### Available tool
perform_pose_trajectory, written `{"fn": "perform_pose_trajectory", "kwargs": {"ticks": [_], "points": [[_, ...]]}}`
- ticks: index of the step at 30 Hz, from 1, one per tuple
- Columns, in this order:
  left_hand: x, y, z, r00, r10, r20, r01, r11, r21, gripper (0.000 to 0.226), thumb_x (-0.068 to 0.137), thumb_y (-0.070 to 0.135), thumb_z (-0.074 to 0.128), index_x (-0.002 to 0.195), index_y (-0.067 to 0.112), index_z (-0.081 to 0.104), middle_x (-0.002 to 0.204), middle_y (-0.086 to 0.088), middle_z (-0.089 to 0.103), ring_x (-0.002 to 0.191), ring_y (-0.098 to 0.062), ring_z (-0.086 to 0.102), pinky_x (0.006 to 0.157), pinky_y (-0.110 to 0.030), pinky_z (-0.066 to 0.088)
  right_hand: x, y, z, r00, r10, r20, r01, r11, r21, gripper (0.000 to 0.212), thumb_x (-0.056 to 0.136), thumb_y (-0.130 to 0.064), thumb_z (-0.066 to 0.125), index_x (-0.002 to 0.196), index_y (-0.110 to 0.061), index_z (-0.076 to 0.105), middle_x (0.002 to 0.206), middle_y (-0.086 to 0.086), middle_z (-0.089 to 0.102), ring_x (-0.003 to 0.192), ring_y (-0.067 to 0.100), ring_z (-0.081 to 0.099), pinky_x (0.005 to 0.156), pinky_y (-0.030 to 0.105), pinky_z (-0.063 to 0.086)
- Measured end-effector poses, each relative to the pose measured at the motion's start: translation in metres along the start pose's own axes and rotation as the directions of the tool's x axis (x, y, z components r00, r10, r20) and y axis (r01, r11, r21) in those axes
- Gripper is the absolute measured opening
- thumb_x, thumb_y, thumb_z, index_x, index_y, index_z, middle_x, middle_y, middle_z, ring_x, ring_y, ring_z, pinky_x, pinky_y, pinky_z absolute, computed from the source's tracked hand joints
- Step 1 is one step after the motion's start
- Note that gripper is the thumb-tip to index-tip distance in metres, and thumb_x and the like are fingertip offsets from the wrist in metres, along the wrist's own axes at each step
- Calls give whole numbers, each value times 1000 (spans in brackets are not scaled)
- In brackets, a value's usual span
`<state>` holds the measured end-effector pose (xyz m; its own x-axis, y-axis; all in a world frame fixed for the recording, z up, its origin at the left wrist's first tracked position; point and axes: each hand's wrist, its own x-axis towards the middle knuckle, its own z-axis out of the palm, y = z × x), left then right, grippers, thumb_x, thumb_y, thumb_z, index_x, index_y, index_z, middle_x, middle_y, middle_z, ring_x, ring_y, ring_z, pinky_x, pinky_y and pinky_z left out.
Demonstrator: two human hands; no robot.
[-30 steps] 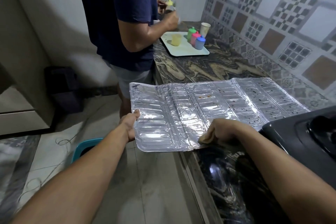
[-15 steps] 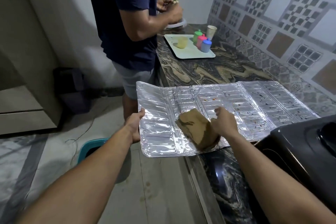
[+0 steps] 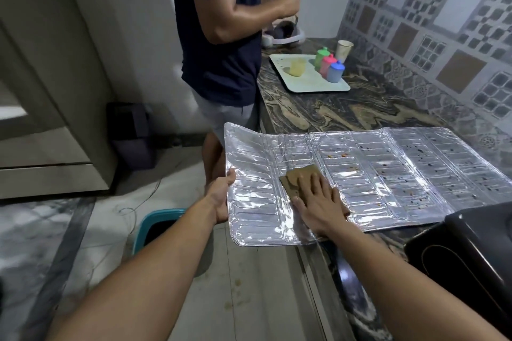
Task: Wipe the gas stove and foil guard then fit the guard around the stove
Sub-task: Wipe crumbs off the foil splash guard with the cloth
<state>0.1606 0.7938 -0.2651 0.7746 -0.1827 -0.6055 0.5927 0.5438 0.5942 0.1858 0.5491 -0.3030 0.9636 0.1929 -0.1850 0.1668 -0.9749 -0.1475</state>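
Note:
The silver foil guard (image 3: pixel 388 174) lies unfolded flat across the marble counter, its left end jutting out over the floor. Dark and orange specks dot its right panels. My left hand (image 3: pixel 220 199) grips the guard's left edge, thumb on top. My right hand (image 3: pixel 318 199) presses flat, fingers straight, on a brown cloth (image 3: pixel 295 178) spread on the guard's left-middle panel. The black gas stove (image 3: pixel 468 252) sits at the lower right, partly cut off by the frame edge.
Another person (image 3: pixel 221 36) stands at the counter's far left end. A white tray (image 3: pixel 307 83) holds yellow, green, pink and blue cups. A paper cup (image 3: pixel 344 47) stands by the tiled wall. A teal bin (image 3: pixel 158 227) sits on the floor below.
My right hand has brought the brown cloth up onto the guard and flattened it there, palm down. The left hand kept hold of the guard's left edge.

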Motion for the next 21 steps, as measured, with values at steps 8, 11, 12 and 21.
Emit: {"fn": "perform_pose_trajectory", "kwargs": {"ticks": [8,11,12,21], "points": [[-1,-1,-5,998,-16,54,17,1000,-12,52,102,42,32,115,1,60,135,-25,53,125,-41,50,79,-49,47,8,-39,-3,980,-80,-183,117,973,199,52,84,-11,49,131,-33,51,150,-5,40,145,30,14,112,51,13],[0,-1,-3,996,-13,85,16,999,-37,56,102,46,29,121,2,58,125,-25,60,112,-39,57,84,-50,46,-5,-62,2,957,-103,-272,225,854,469,50,86,0,44,125,-28,60,139,-2,53,135,27,39,111,46,26],[0,-2,-1,994,-15,108,21,998,-54,59,101,48,28,123,2,58,115,-24,65,103,-38,61,85,-51,45,-12,-73,4,953,-107,-282,253,795,552,49,89,0,43,126,-26,60,138,1,55,130,26,46,109,39,30],[3,-1,-10,982,-52,184,82,983,-161,74,95,62,31,130,1,54,131,-23,57,112,-38,58,91,-52,49,-60,-89,17,871,-401,-286,492,685,538,42,92,-20,42,131,-18,60,145,2,47,141,19,32,117,40,23]]}}
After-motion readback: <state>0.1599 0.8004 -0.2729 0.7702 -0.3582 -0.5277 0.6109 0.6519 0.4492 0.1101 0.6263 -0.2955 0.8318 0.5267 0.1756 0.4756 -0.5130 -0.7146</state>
